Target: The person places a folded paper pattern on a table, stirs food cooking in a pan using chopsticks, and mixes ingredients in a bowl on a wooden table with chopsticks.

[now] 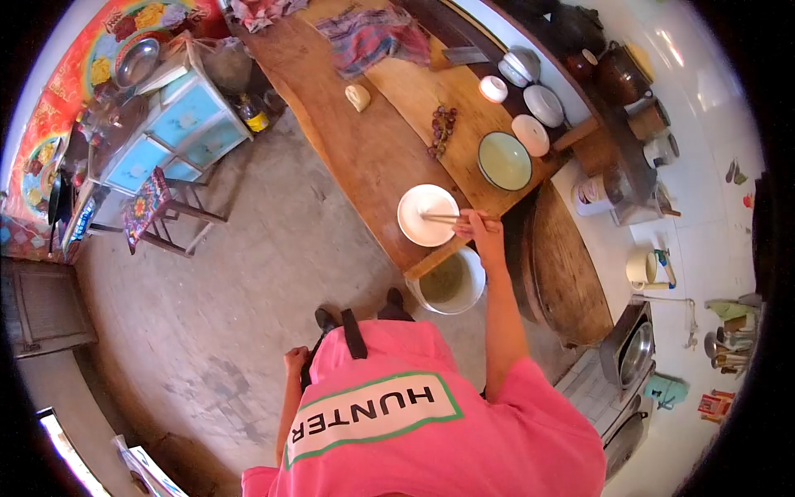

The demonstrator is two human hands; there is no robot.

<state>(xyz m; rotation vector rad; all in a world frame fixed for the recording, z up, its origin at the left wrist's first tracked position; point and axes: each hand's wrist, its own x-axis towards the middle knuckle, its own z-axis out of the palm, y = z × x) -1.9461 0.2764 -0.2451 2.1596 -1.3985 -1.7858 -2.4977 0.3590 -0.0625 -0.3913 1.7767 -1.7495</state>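
A pair of chopsticks (440, 217) is held in my right hand (478, 225), their tips inside a white bowl (407, 227) near the table's corner. The bowl seems to hold something white. My left hand (295, 357) hangs low at my side, away from the table, its fingers curled; whether it holds anything is too small to tell. Beyond the bowl lie a bunch of grapes (442, 130) and an enamel basin (504, 161) with pale contents. Below the table edge is a white bucket (469, 286) with greenish-brown liquid.
On the wooden table (323, 108) lie a pale lump (358, 98), a plaid cloth (373, 40) and a cleaver (465, 55). Several bowls stand along its far side. A large round wooden lid (570, 265) is at the right, and a stool (170, 207) stands at the left.
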